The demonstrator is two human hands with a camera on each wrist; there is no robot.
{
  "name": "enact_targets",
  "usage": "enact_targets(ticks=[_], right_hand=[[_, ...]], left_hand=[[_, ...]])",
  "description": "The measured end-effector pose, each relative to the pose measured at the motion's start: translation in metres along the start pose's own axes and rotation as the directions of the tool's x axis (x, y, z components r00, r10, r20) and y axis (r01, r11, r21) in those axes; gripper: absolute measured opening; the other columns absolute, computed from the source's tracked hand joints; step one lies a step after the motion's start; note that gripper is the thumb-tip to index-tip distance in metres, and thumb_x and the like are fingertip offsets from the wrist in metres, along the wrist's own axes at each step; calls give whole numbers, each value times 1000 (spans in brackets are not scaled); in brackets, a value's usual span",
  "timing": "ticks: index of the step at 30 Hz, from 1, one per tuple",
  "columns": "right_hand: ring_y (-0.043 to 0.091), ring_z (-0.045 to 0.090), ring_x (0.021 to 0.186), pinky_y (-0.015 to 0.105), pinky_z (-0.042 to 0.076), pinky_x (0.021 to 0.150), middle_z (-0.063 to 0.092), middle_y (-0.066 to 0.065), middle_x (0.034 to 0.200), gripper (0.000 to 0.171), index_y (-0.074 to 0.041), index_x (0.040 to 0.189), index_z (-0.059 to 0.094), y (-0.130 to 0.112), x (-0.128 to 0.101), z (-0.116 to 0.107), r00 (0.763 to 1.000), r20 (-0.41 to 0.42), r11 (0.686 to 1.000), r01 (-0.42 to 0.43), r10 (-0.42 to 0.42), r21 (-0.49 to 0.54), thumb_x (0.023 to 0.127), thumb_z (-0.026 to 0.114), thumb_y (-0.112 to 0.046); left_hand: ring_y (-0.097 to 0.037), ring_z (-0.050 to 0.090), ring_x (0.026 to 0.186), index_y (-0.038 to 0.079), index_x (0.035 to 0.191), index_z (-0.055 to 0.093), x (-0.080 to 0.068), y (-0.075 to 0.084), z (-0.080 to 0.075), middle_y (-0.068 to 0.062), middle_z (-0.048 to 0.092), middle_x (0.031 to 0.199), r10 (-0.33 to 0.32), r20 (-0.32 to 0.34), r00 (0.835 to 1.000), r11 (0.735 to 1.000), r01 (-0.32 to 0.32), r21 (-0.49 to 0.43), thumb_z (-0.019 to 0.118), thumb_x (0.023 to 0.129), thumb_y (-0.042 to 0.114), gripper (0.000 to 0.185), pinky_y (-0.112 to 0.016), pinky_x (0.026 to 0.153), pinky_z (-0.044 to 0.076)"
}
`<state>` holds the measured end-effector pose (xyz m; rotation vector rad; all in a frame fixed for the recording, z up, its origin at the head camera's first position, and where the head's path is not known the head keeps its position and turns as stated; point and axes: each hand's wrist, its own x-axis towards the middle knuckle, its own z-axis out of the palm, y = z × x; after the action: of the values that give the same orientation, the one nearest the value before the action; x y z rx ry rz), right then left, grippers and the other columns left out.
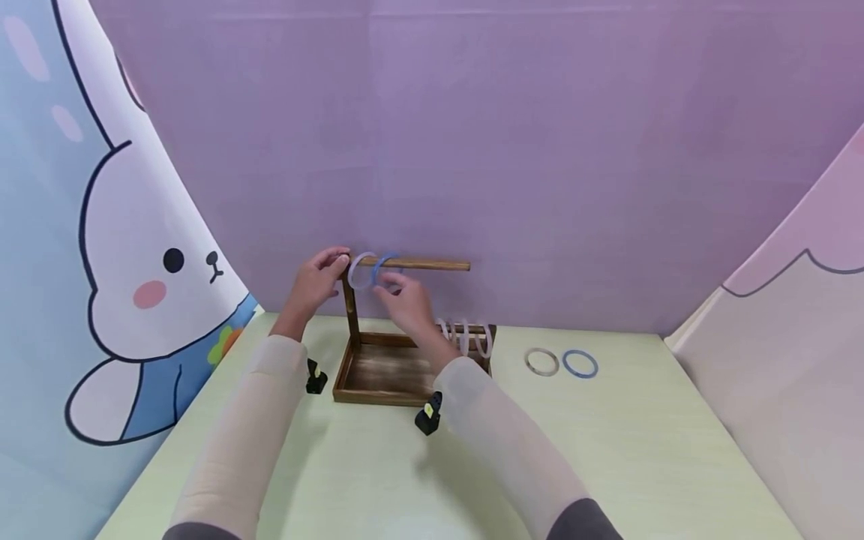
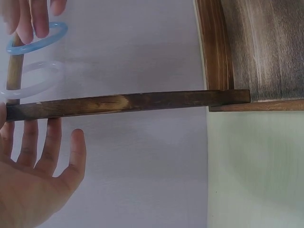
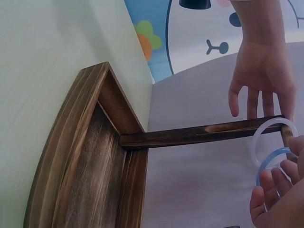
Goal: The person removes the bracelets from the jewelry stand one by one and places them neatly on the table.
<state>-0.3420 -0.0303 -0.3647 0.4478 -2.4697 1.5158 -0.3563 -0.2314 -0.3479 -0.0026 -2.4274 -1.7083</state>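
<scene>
Right hand (image 1: 405,304) pinches glossy blue bangle (image 1: 383,268) on wooden rod (image 1: 432,265).

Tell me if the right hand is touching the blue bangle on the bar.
Touching: the left wrist view shows the right hand's fingers lying on the blue bangle.

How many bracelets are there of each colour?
Blue bracelets: 2, one on the top bar and one on the table.
White or clear bracelets: 5, one on the top bar, three on the lower bar and one on the table.
Total: 7.
</scene>
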Motion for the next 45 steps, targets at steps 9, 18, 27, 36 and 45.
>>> enact_targets(ticks=[9,18,27,36,45], right_hand=[[19,68,102,28,56,78,73,4,121,39,-20,133,69,-4,4,5,999,37,1000,-17,17,12,97,70,-32],[22,69,100,29,56,80,75,5,119,32,-12,124,73,-2,3,8,1000,15,997,-17,16,76,95,72,-24],[20,71,93,25,56,78,78,5,103,25,-11,112,78,-1,5,6,997,-72,997,-5,11,72,90,77,-23],[18,71,87,23,52,75,79,5,95,25,-11,108,80,0,5,6,992,-126,998,-5,13,63,87,81,-24],[15,71,87,24,52,76,80,2,95,22,-14,108,81,0,6,7,990,-139,999,-14,18,35,88,80,-24]], left_hand=[[-27,57,124,27,142,57,-1,1,0,-7,57,140,-3,-2,1000,1000,3,-8,53,103,52,47,-58,102,51],[-29,59,124,23,144,56,-3,1,1,-9,58,140,14,3,1000,1000,-14,6,52,104,51,50,-52,96,54],[-30,60,123,23,144,57,-4,3,2,-10,58,141,14,-2,1000,1000,-14,-1,52,104,50,48,-55,99,53],[-30,59,125,24,144,56,-2,2,2,-9,58,142,5,3,1000,1000,-5,14,53,104,51,49,-53,97,53],[-30,60,123,24,143,57,-1,1,2,-9,58,141,9,-2,1000,1000,-9,12,53,104,50,48,-52,94,55]])
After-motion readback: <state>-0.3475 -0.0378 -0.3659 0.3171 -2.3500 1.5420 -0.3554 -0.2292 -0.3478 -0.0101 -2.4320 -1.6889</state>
